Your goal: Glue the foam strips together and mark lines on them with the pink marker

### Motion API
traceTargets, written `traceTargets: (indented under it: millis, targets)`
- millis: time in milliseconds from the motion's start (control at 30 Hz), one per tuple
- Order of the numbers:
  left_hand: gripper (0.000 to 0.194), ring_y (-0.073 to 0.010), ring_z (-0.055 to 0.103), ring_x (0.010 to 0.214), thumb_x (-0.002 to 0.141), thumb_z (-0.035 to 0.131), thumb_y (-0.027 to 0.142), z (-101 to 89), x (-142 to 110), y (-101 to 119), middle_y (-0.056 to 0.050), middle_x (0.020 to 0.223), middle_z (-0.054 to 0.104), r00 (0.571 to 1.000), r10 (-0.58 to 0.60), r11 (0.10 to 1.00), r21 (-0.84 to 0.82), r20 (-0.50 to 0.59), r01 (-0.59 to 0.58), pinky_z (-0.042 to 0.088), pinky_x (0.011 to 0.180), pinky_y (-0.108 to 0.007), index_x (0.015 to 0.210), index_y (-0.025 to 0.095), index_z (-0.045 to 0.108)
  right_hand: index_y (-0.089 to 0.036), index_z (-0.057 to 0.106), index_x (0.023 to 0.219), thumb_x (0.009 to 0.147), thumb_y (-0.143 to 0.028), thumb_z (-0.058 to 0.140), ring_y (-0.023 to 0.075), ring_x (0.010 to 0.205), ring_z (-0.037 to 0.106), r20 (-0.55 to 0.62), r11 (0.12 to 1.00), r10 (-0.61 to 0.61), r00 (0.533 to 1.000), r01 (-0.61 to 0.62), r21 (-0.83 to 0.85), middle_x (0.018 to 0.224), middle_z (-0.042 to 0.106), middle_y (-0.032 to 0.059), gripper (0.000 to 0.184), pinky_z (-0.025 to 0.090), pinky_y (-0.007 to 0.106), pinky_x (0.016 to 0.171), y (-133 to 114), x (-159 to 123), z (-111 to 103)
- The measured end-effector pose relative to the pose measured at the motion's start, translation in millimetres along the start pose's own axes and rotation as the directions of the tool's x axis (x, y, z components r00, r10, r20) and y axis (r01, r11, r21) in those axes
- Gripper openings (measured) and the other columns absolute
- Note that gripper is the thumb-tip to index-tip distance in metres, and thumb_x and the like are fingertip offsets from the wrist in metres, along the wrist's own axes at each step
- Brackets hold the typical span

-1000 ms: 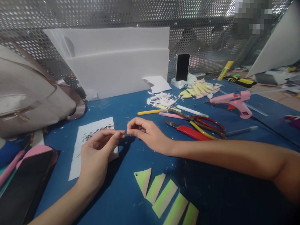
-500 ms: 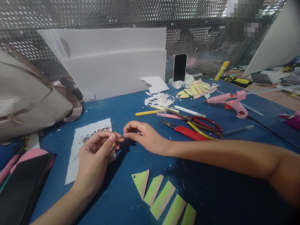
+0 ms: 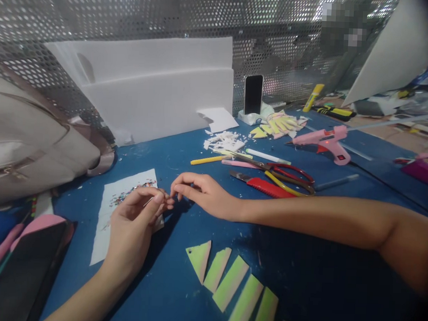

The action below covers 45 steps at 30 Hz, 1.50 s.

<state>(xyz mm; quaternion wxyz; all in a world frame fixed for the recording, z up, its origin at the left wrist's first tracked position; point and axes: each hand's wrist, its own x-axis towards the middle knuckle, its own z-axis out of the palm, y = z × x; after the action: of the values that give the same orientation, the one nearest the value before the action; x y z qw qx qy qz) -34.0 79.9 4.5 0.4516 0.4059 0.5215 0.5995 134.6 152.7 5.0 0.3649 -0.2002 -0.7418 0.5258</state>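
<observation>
My left hand [image 3: 135, 223] is closed in a pinch above a sheet of white paper [image 3: 98, 245] scattered with tiny multicoloured bits [image 3: 125, 194]. A thin pale sliver shows by its thumb, too fine to name. Close to those fingertips, my right hand [image 3: 201, 193] has its thumb and fingers curled together; whatever it pinches is too small to see. Nearer to me, several flat green-and-pink pieces [image 3: 231, 284] lie in a row, the first one triangular with a small hole.
Behind my right hand lie scissors [image 3: 291, 175], a red-handled cutter [image 3: 266, 187], markers [image 3: 209, 160] and white scraps [image 3: 225, 141]. A pink glue gun [image 3: 328, 142] rests farther right. A phone [image 3: 253, 95] stands at the back; a bag [image 3: 33, 148] and a dark phone-like slab [image 3: 25, 270] sit left.
My right hand's fingertips have shifted slightly left and curled more beside my left fingers. My left hand keeps its pinch. The whole view has shifted a little.
</observation>
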Motion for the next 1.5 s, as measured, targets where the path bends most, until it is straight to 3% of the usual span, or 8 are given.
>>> traceTargets:
  millis: [333,533,800,933,1000,1167,1267,1500]
  targets:
    - [0.019,-0.0093,0.064,0.077,0.074,0.08,0.034,0.8,-0.8,0.0,0.001,0.097,0.064,1.0,0.027,0.999,-0.025,0.016,-0.027,0.045,0.054,-0.013,0.08,0.022,0.067,-0.017,0.062,0.091,0.1,-0.034,0.045,0.0128,0.079,0.054,-0.005,0.999,-0.033,0.999,0.033,0.004,0.086,0.059,0.0015,0.026,0.042,0.027,0.072,-3.5,-0.6,-0.3]
    - [0.018,-0.0111,0.068,0.086,0.077,0.079,0.034,0.4,1.3,-1.4,0.0,0.096,0.069,0.998,0.033,0.999,-0.041,0.045,-0.031,0.054,0.072,-0.016,0.08,0.022,0.067,-0.019,0.059,0.097,0.098,-0.029,0.049,0.0132,0.088,0.055,-0.122,0.998,-0.056,0.991,0.054,-0.022,0.097,0.059,0.0023,0.014,0.043,0.025,0.072,-3.1,-0.9,0.1]
    - [0.017,-0.0111,0.07,0.089,0.077,0.08,0.033,1.5,-0.1,-1.4,0.002,0.093,0.072,0.994,0.037,0.997,-0.074,0.099,-0.029,0.055,0.087,-0.019,0.08,0.022,0.067,-0.019,0.061,0.109,0.095,-0.025,0.056,0.013,0.092,0.056,-0.062,0.974,-0.165,0.984,0.152,-0.166,0.104,0.056,0.0038,0.015,0.047,0.024,0.074,-5.0,-3.1,-0.2]
    - [0.017,-0.0134,0.07,0.094,0.076,0.08,0.032,2.3,-1.8,-0.6,0.0,0.095,0.074,0.992,0.028,0.997,-0.075,0.119,-0.019,0.056,0.083,-0.019,0.081,0.022,0.068,-0.025,0.062,0.119,0.089,-0.024,0.067,0.0166,0.107,0.053,-0.023,0.934,-0.241,0.97,0.225,-0.276,0.109,0.053,0.0044,0.03,0.047,0.03,0.09,-6.8,-4.3,-0.4]
    - [0.018,-0.0142,0.071,0.094,0.076,0.081,0.032,2.5,-2.0,-0.9,-0.001,0.095,0.074,0.992,0.024,0.997,-0.073,0.127,-0.015,0.056,0.083,-0.02,0.081,0.022,0.068,-0.026,0.065,0.114,0.088,-0.021,0.069,0.0166,0.108,0.053,-0.028,0.918,-0.28,0.959,0.26,-0.298,0.107,0.055,0.0033,0.027,0.044,0.032,0.097,-7.4,-4.4,-0.9]
    - [0.02,-0.0096,0.07,0.081,0.074,0.082,0.034,0.8,-1.4,-2.6,0.003,0.08,0.071,0.992,0.031,0.997,-0.072,0.125,-0.022,0.056,0.085,-0.019,0.08,0.023,0.068,-0.021,0.068,0.096,0.089,-0.021,0.068,0.014,0.096,0.056,-0.092,0.93,-0.302,0.949,0.272,-0.246,0.097,0.057,0.0013,0.007,0.047,0.028,0.084,-6.6,-3.9,-1.4]
    - [0.02,-0.0078,0.068,0.069,0.075,0.082,0.035,-0.2,-1.1,-3.1,0.004,0.07,0.067,0.992,0.027,0.998,-0.062,0.124,-0.02,0.057,0.08,-0.018,0.081,0.022,0.068,-0.02,0.067,0.088,0.089,-0.02,0.068,0.0137,0.095,0.056,-0.111,0.928,-0.314,0.943,0.28,-0.246,0.092,0.059,0.0002,0.002,0.045,0.028,0.086,-5.8,-3.6,-0.7]
    - [0.021,-0.011,0.068,0.082,0.075,0.081,0.037,3.0,0.7,-4.8,0.002,0.085,0.068,0.993,0.061,0.997,-0.055,0.1,-0.056,0.057,0.086,-0.024,0.079,0.022,0.067,-0.019,0.068,0.087,0.09,-0.025,0.066,0.0125,0.09,0.056,-0.141,0.963,-0.215,0.966,0.186,-0.194,0.094,0.063,0.0013,0.008,0.042,0.023,0.065,-6.0,-1.4,-1.8]
